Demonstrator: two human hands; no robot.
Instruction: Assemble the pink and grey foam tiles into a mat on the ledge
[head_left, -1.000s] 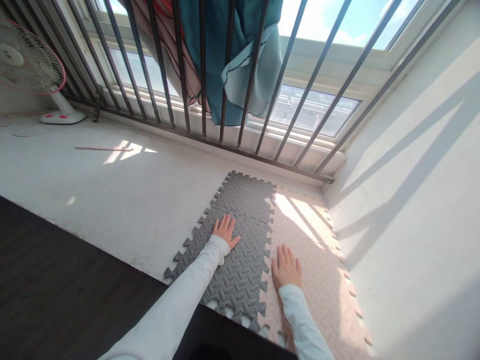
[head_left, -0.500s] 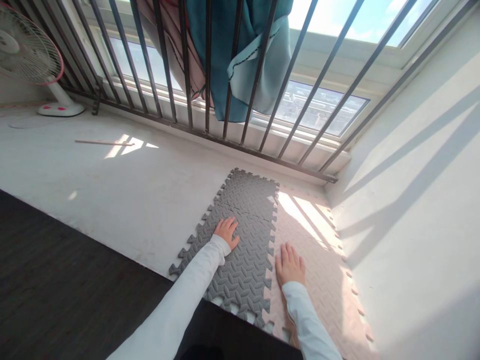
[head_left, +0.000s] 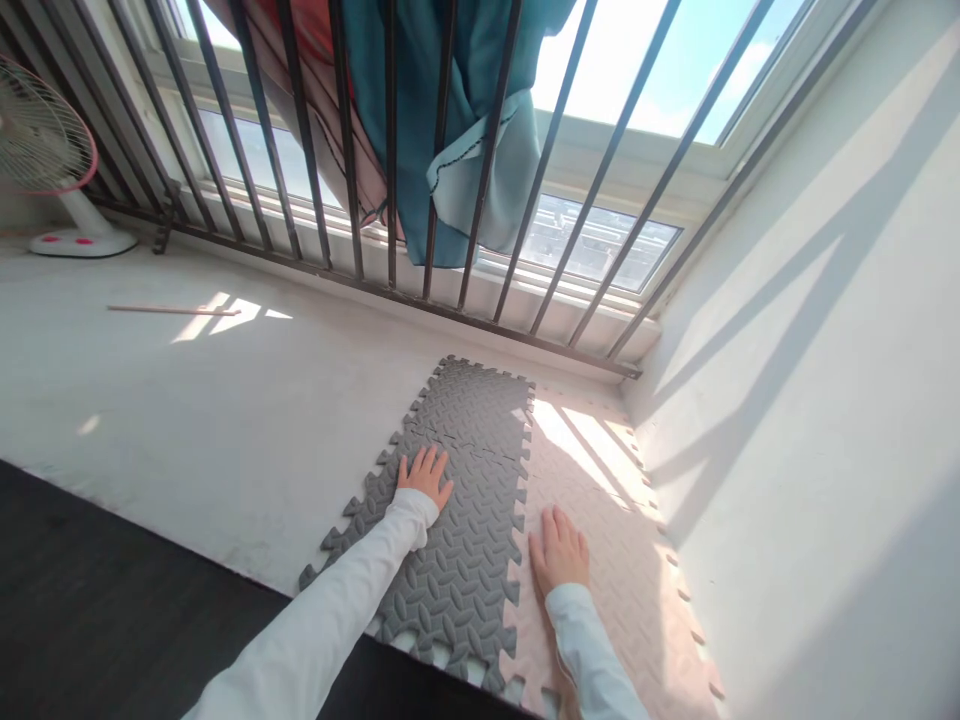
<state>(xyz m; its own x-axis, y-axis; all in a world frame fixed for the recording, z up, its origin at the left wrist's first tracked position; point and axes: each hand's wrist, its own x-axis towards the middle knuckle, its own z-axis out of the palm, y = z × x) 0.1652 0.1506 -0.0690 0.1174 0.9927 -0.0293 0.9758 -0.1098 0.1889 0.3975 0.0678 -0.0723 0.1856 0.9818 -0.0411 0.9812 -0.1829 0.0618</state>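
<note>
Under my left hand is a grey foam mat with a raised tread pattern and puzzle-tooth edges. The hand lies flat on it with fingers spread, holding nothing. My right hand rests palm down, fingers stretched, on a pale pink foam mat. The pink mat sits along the right side of the grey one, their toothed edges meeting. A seam crosses the far part of the grey mat. Part of the pink mat's near end is hidden by my right sleeve.
Dark metal railings run along the window, with a teal curtain behind them. A white wall rises at the right. On the pale floor lie a thin stick and a white fan stands at far left.
My view has shifted a little to the right and upward, so the scene sits further left and lower. Both hands stay flat on the mats, the left slightly further left on the grey one.
</note>
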